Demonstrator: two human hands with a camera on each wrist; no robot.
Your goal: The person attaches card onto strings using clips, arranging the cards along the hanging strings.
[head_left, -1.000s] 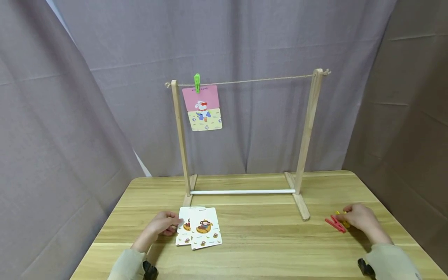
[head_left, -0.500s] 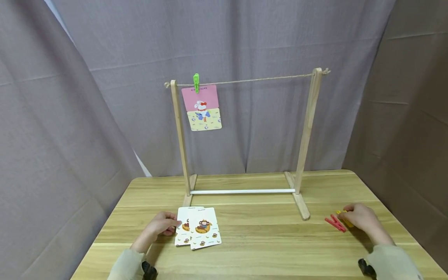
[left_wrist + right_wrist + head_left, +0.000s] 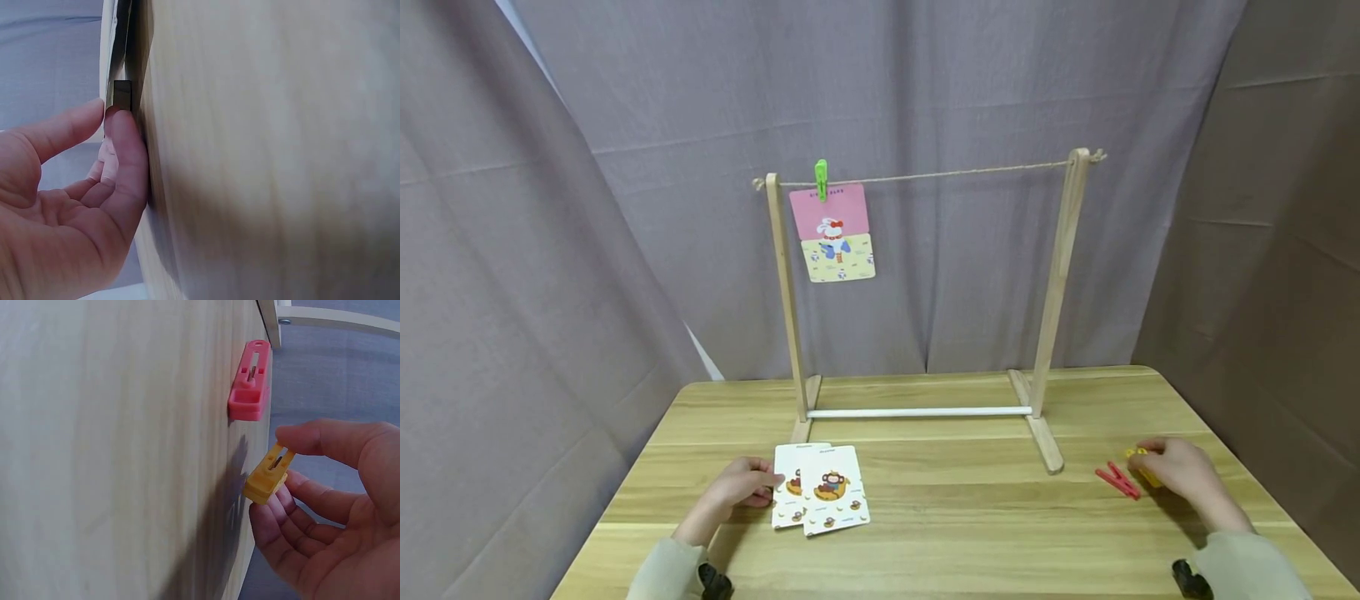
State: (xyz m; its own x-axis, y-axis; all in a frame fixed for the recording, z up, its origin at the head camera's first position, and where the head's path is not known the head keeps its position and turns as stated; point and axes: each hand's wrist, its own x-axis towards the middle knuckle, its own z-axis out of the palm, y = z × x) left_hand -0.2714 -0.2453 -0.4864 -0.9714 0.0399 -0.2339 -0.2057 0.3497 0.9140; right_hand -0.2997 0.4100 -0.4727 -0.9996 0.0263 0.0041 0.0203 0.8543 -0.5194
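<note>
Clothespin of yellow plastic (image 3: 265,480), pinched in the right hand (image 3: 1180,471) at the right of the wood-grain table (image 3: 970,533); red plastic clothespin (image 3: 1118,481) just left of it. At left, the left hand (image 3: 736,485) pinches the left edge of a white monkey-printed card (image 3: 786,467), partly overlapped by a matching card (image 3: 837,510). Far side: wooden frame (image 3: 1055,287) with string (image 3: 955,173), where a green plastic clip (image 3: 822,177) holds a pink-and-yellow rabbit card (image 3: 850,212).

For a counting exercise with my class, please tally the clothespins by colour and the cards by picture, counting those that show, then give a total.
Green clothespin: 1
Red clothespin: 1
Yellow clothespin: 1
Rabbit card: 1
Monkey cards: 2
Total: 6
</note>
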